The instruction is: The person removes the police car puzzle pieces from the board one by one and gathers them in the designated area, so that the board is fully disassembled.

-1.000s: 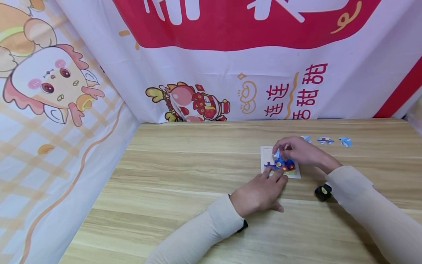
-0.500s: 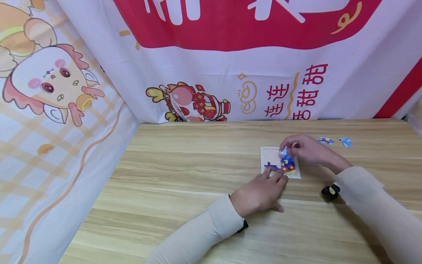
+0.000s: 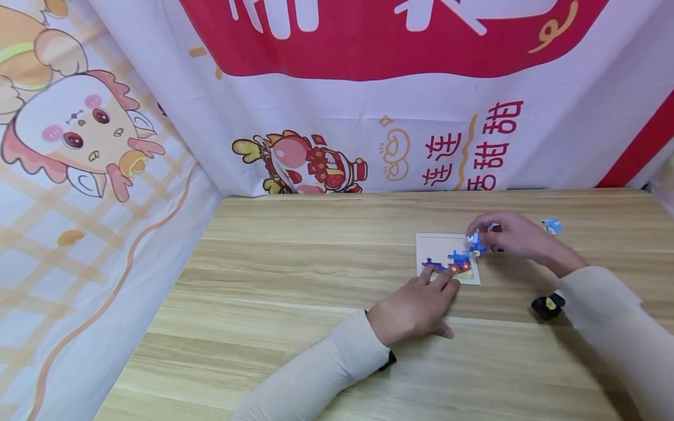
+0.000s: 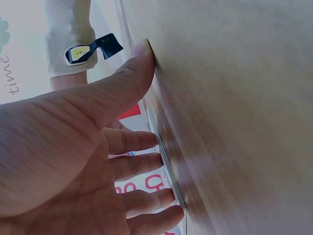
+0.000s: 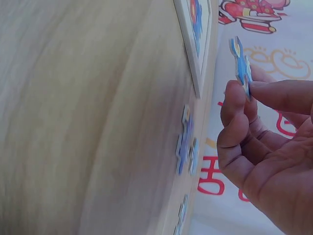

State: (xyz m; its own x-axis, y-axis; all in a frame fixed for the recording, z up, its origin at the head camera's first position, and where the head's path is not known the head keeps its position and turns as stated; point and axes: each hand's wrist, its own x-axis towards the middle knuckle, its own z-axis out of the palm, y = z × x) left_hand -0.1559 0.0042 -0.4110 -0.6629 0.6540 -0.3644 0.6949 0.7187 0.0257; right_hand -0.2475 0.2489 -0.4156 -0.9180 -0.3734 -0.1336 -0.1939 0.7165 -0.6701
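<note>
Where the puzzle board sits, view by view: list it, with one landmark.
Head: puzzle board right of centre, touched by the left hand.
Left wrist: puzzle board lower middle, a thin strip.
Right wrist: puzzle board at top, right of centre, cut off.
Shared landmark: red lettering on the white backdrop.

On the white cloth [image 3: 326,105] behind the wooden table [image 3: 295,263], red characters [image 3: 444,146] read 连连 and 甜甜, another cut off by the table's far edge; white characters [image 3: 308,17] on the red panel [image 3: 363,55], higher above the table, are cropped. Beyond the table, "time" stands on a pale backdrop [image 4: 24,29]; the writing on the black strap's [image 4: 110,46] yellow label [image 4: 79,53], above the table, is too blurred to read
</note>
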